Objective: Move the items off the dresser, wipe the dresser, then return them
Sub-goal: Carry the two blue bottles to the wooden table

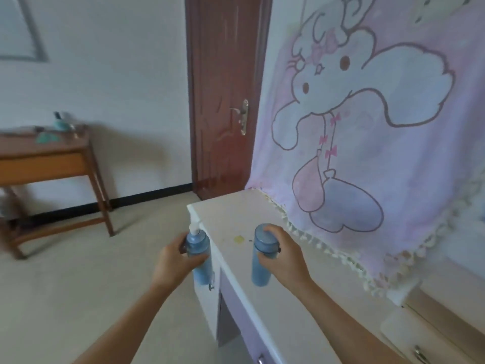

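My left hand (174,261) grips a blue pump bottle (200,254) with a white pump head, held just past the dresser's left front corner. My right hand (282,254) grips a blue capped bottle (261,261) over the white dresser top (236,214). Whether that bottle's base touches the top I cannot tell. A small yellow spot (238,239) lies on the dresser surface between the two bottles.
A pink cartoon cloth (367,127) with a fringed hem hangs behind the dresser. A brown door (225,95) stands beyond it. A wooden table (44,158) at the left wall carries several small items. Pale floor (91,279) spreads to the left.
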Motion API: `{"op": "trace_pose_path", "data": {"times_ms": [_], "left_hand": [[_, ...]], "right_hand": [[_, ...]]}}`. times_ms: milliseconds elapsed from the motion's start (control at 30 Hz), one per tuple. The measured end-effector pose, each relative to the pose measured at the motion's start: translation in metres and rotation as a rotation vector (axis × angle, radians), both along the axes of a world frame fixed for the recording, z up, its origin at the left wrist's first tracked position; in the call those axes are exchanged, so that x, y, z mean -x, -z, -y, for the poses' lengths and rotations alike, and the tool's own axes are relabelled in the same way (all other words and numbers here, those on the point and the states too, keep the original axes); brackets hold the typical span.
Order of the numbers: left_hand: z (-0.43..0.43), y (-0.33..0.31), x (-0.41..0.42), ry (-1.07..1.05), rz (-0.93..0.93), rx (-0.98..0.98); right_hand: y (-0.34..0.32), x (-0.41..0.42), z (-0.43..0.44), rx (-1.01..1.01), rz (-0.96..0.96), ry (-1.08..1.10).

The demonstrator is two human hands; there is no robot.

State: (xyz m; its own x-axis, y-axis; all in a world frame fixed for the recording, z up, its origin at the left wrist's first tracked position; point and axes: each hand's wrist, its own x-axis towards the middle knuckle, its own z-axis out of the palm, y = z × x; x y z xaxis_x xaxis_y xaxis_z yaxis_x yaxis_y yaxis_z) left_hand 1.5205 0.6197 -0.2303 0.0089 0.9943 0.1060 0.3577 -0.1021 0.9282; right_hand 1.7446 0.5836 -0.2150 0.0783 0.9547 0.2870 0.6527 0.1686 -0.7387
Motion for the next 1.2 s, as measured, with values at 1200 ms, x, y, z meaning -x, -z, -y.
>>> {"op": "trace_pose_path", "data": {"times_ms": [1200], "left_hand": [[0.082,-0.089,0.566,-0.826,-0.002,-0.144]], "right_hand": [[-0.119,0.602,-0.104,-0.012,-0.230,-0.720]]}}
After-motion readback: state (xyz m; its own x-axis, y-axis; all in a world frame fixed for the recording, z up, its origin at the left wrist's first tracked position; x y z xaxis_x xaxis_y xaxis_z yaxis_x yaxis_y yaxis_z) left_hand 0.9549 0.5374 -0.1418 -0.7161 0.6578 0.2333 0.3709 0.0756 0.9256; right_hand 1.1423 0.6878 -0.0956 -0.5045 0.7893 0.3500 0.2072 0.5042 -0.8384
